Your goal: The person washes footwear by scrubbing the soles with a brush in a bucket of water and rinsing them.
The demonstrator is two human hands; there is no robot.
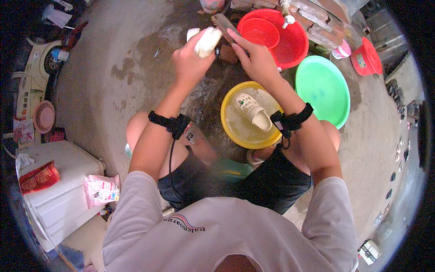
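Observation:
My left hand [191, 60] grips a white clog [208, 42], held up off the floor with part of it hidden behind my fingers. In my right hand [255, 60] is a wooden scrubbing brush [224, 26], its bristles facing the clog. Whether the bristles touch the clog I cannot tell. Below my right forearm a yellow basin [228, 131] sits on the floor with cloudy water in it. A cream perforated clog [249, 107] lies in that water, its toe pointing away from me.
A red basin [299, 44] holding a smaller red basin [260, 34] stands beneath a tap [288, 21] by stacked bricks [314, 25]. To the right are a green basin [323, 90] and a lidded red bucket [365, 61]. At left stands a white chest [63, 204].

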